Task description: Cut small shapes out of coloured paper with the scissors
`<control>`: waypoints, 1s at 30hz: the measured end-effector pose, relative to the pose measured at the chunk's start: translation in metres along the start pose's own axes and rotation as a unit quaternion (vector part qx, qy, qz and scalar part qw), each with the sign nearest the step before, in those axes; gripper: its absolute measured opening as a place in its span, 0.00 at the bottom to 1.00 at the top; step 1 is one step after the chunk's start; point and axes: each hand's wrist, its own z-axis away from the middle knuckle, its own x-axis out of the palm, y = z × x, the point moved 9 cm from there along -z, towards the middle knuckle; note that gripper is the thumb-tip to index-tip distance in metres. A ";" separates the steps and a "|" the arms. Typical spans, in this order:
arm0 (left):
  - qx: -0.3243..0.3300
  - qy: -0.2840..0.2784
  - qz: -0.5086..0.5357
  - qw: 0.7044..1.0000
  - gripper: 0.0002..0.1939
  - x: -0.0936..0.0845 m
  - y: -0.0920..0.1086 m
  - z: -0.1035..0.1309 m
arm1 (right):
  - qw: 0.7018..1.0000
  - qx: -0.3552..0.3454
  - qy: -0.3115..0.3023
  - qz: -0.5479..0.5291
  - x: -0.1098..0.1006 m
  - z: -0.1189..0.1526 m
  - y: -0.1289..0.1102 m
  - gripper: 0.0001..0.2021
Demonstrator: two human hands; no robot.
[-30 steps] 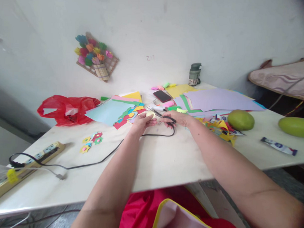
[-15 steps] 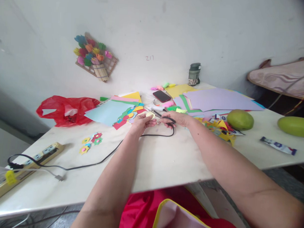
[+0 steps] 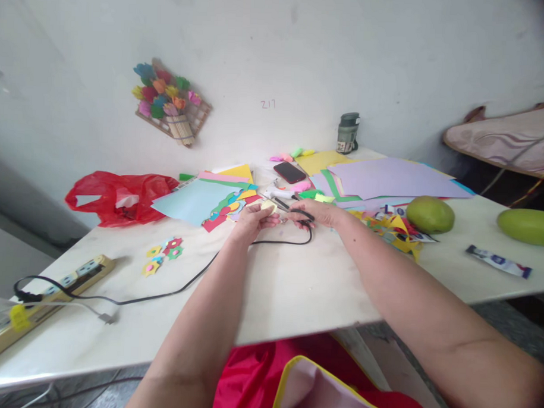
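Observation:
Near the middle of the table, my left hand pinches a small pale yellow piece of paper. Facing it, my right hand is closed round the black handles of a pair of scissors. The scissor blades point left, close to the paper; whether they touch it I cannot tell. A black power cord loops under and beside my hands. Just behind them lies a white tool that looks like a glue gun. Cut colored paper shapes lie left of my left hand.
Small paper flowers and a power strip are at left, near a red plastic bag. Colored sheets, a phone and a bottle stand behind. Paper scraps, green fruit and a tube lie right.
Almost nothing differs. Both hands stay in place with the paper and the scissors, apart from very slight shifts of the fingers.

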 end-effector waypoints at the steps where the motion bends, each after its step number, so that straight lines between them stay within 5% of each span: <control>1: 0.000 0.000 0.001 1.000 0.04 0.000 0.000 0.000 | 1.000 0.001 0.000 -0.002 0.000 0.000 0.000 0.20; 30: -0.002 -0.005 0.007 1.000 0.06 -0.002 -0.002 -0.002 | 1.000 0.013 0.000 -0.015 0.001 -0.002 0.004 0.14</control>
